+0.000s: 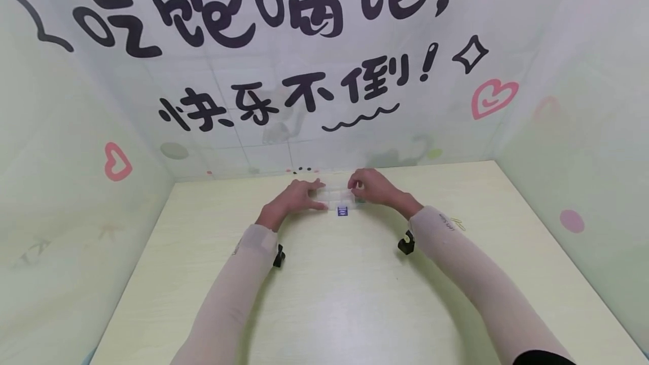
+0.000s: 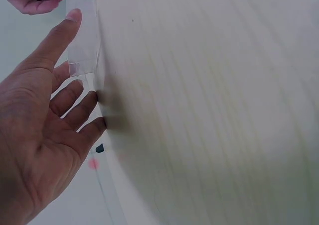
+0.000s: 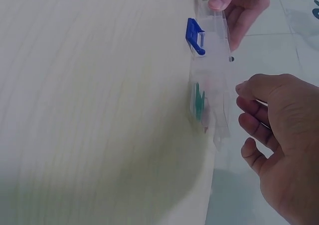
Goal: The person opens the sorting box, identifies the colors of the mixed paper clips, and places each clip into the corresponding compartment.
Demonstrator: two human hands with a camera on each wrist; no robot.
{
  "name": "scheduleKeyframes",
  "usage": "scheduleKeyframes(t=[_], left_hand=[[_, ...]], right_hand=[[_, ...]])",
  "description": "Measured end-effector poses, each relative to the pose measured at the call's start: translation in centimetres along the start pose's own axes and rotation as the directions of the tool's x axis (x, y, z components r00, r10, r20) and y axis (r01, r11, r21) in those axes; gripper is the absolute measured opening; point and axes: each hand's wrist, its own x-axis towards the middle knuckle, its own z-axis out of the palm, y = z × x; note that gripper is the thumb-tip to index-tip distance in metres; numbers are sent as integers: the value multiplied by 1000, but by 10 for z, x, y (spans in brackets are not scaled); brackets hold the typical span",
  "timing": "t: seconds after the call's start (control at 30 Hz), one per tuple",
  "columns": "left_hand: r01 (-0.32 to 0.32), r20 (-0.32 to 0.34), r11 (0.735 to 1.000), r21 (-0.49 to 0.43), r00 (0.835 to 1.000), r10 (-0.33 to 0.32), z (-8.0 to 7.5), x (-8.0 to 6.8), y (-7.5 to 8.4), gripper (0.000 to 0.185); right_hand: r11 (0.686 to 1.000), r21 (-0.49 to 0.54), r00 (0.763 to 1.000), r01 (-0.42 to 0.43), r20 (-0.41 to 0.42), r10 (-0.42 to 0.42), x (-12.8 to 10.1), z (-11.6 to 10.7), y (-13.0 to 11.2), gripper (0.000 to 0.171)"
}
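A clear plastic compartment box [image 1: 336, 195] with a blue latch [image 3: 193, 36] stands near the table's back edge. Something green [image 3: 199, 101] shows through its right end. My left hand [image 1: 298, 196] spans the box's left end, thumb at the front edge and fingers behind, holding it. In the left wrist view, the other fingers of that hand are spread loosely below the box end. The right hand [image 1: 374, 187] hovers close by the box's right end. Its thumb and fingers [image 3: 254, 120] are bent loosely with nothing visible between them.
Thin yellow loops [image 1: 458, 223] lie on the pale wooden table [image 1: 324, 297], beside the right sleeve. A printed white cloth wall [image 1: 324, 145] rises right behind the box, and further cloth walls stand at both sides. Black mounts [image 1: 405, 243] hang at the wrists.
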Motion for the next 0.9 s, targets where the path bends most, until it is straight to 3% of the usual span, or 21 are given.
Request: scheduleKeyframes(t=[0.43, 0.9], left_hand=[[-3, -10, 1000, 0, 1000, 3, 0, 0, 0, 81], [-1, -14, 1000, 1, 1000, 1, 0, -1, 1, 81]], right_hand=[[998, -11, 998, 63, -9, -63, -35, -25, 16, 12], [995, -37, 995, 90, 42, -88, -83, -48, 35, 11]])
